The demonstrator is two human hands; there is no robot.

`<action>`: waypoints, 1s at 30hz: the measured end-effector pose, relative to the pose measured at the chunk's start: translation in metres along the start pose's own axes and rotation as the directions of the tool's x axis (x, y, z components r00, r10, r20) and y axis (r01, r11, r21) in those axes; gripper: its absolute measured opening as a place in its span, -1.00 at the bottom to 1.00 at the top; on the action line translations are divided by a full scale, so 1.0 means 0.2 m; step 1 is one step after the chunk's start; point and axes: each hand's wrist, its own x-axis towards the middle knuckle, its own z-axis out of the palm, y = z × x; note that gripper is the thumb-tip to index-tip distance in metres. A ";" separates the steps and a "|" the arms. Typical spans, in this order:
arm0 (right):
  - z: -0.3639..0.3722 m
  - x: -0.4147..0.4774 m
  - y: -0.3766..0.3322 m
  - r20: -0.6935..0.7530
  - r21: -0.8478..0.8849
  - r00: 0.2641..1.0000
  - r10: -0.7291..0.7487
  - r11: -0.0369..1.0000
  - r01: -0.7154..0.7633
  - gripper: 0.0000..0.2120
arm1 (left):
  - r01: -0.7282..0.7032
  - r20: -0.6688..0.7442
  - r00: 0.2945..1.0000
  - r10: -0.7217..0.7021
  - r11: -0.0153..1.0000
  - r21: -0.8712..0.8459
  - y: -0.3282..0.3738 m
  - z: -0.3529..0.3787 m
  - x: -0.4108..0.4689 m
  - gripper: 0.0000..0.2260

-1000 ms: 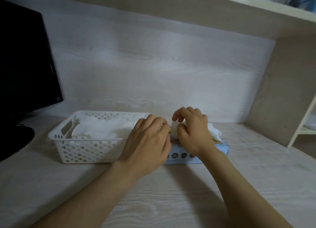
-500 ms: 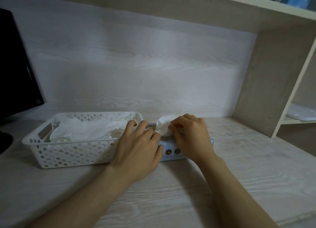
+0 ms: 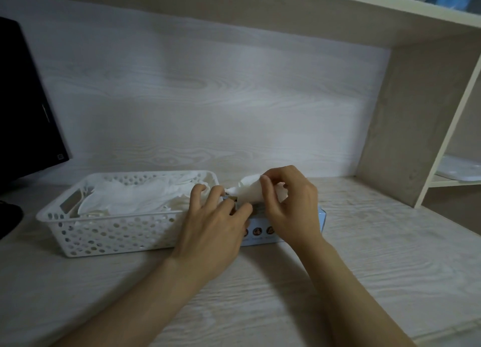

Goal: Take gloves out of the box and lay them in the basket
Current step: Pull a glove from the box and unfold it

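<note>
A light blue glove box (image 3: 299, 228) lies on the desk, right of a white perforated basket (image 3: 109, 229). Several white gloves (image 3: 140, 198) lie piled inside the basket. My right hand (image 3: 289, 203) is raised a little over the box and pinches a white glove (image 3: 248, 190) that rises out of the box opening. My left hand (image 3: 216, 227) rests flat on the left end of the box with its fingers spread, and its fingertips reach the basket's right rim. Both hands hide most of the box's top.
A black monitor (image 3: 23, 112) and its base stand at the left edge. A wooden back panel runs behind the desk, a shelf board overhead. An upright divider (image 3: 406, 128) stands at the right, with a side shelf holding a white object (image 3: 460, 171).
My right hand has lifted off the box and drawn a white glove up out of the opening. My left hand has stayed on the box. The camera view has swung slightly.
</note>
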 end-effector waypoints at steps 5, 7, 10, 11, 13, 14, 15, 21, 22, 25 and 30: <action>0.00 0.02 -0.04 -0.081 0.014 0.997 0.006 1.000 -0.005 -0.96 | -0.003 -0.001 1.000 0.003 1.000 -0.004 0.00 0.01 -0.01 -0.91; -0.01 0.02 -0.07 -0.162 0.036 0.986 0.050 0.998 -0.045 -0.94 | -0.002 0.003 1.000 0.002 1.000 0.000 -0.01 0.00 -0.01 -0.89; -0.03 0.04 -0.11 -0.306 0.151 0.935 0.180 0.979 -0.139 -0.92 | -0.006 -0.023 1.000 0.007 1.000 0.014 0.00 0.00 -0.01 -0.83; -0.03 0.05 -0.12 -0.315 0.165 0.928 0.200 0.974 -0.154 -0.91 | -0.011 -0.050 0.999 0.011 1.000 -0.001 0.00 0.00 -0.01 -0.82; -0.03 0.04 -0.12 -0.271 0.142 0.941 0.202 0.975 -0.169 -0.87 | -0.022 -0.125 0.992 0.011 0.997 -0.081 0.00 0.00 -0.02 -0.87; -0.03 0.04 -0.12 -0.240 0.131 0.949 0.203 0.976 -0.175 -0.84 | -0.016 -0.155 0.988 -0.007 0.989 -0.145 -0.01 0.00 -0.03 -0.89; -0.03 0.03 -0.12 -0.208 0.131 0.955 0.211 0.974 -0.187 -0.82 | -0.004 -0.181 0.983 -0.035 0.977 -0.213 -0.01 -0.02 -0.03 -0.88; -0.05 0.03 -0.19 0.250 0.438 0.836 0.489 0.712 -0.548 -0.90 | 0.003 -0.337 0.932 -0.131 0.936 -0.353 -0.04 -0.11 -0.04 -0.63; -0.06 0.04 -0.20 0.368 0.476 0.776 0.512 0.613 -0.630 -0.90 | -0.018 -0.348 0.930 -0.115 0.934 -0.357 -0.04 -0.12 -0.04 -0.57; -0.07 0.05 -0.21 0.549 0.498 0.676 0.492 0.457 -0.737 -0.89 | -0.055 -0.337 0.940 -0.060 0.945 -0.323 -0.04 -0.11 -0.03 -0.54; -0.06 0.05 -0.19 0.621 0.550 0.654 0.432 0.353 -0.757 -0.76 | -0.083 -0.385 0.923 -0.021 0.964 -0.252 -0.08 -0.07 -0.04 -0.86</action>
